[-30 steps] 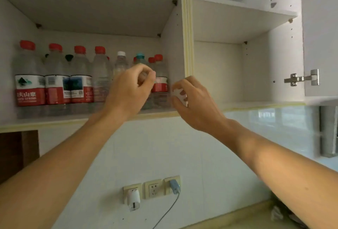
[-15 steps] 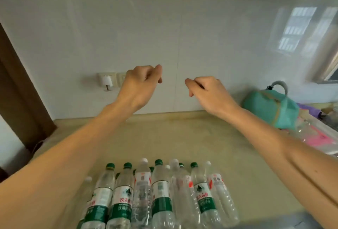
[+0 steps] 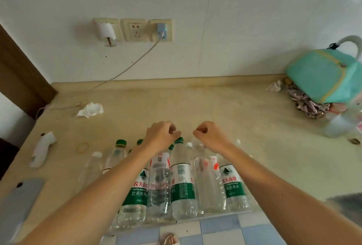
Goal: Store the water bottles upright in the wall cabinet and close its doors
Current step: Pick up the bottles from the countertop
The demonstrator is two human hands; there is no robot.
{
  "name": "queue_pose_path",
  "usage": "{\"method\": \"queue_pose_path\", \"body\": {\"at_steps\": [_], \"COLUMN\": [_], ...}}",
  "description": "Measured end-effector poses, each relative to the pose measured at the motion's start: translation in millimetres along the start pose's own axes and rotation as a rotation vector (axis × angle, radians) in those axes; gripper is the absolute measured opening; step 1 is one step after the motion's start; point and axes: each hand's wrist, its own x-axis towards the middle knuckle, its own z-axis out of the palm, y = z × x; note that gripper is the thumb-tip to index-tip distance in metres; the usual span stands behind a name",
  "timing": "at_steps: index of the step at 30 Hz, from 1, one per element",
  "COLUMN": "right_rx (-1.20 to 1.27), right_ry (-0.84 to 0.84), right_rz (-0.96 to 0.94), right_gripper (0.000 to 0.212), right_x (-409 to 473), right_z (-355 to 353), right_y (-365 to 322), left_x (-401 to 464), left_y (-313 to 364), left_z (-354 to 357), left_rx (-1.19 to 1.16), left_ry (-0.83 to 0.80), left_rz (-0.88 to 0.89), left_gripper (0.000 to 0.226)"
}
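Both hands dropped from wall height to just over the bottle caps since half a second ago; view tilted further down, cabinet out of frame.

Beige stone countertop (image 3: 195,107) fills most of the view, white tiled wall (image 3: 235,19) behind it. Teal fabric bag with a white handle (image 3: 321,74) sits at the far right of the counter. Cluster of clear plastic water bottles (image 3: 182,182) stands upright at the near counter edge, green and white caps, green and red labels.

Left hand (image 3: 159,137) hovers above a green-capped bottle, fingers curled in, holding nothing. Right hand (image 3: 210,135) just beside it, over a white-capped bottle, fingers also curled; can't tell if it touches the cap.

Row of three cream wall sockets (image 3: 133,29), grey cable running down from the right one. Crumpled white tissue (image 3: 91,109) far left on the counter, yellow rubber band (image 3: 82,147) nearer.
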Motion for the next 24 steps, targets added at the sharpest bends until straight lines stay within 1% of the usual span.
{"method": "queue_pose_path", "body": {"at_steps": [3,5,6,7,9,10,12,15,16,20,21,24], "right_rx": [-0.044,-0.007,0.012,0.02,0.021,0.03,0.087,0.395,0.453,0.457,0.471,0.49], "right_ry": [-0.005,-0.014,-0.027,-0.041,-0.064,-0.064,-0.046,-0.055,-0.053,-0.011,0.011,0.071], "right_rz": [0.104,0.169,0.186,0.189,0.183,0.182,0.19,0.222,0.203,0.06,0.029,-0.056], "right_gripper": [0.039,0.048,0.049,0.046,0.028,0.024,0.022,0.021,0.02,0.021,0.025,0.049], "right_x": [13,15,16,16,15,15,13,5,3,1,3,11], "right_z": [19,25,27,29,31,32,32,22,14,-30,-43,-74], "right_y": [22,32,34,36,36,35,34,30,29,17,13,1], "left_x": [15,20,22,24,29,32,34,34,33,32,31,34], "left_y": [-9,-11,-11,-11,-8,-7,-5,0,3,25,33,57], "left_z": [17,25,28,29,28,27,24,18,14,-14,-23,-46], "left_rx": [0.202,0.263,0.274,0.282,0.289,0.275,0.216,0.123,0.065,-0.331,-0.397,-0.501], "left_ry": [-0.084,-0.159,-0.188,-0.21,-0.226,-0.228,-0.234,-0.23,-0.221,-0.163,-0.135,0.0], "left_rz": [0.029,0.04,0.038,0.034,0.026,0.014,-0.017,-0.023,-0.011,0.081,0.093,0.154], "left_gripper": [0.044,0.049,0.051,0.053,0.054,0.053,0.047,0.04,0.036,0.021,0.018,0.012]}}
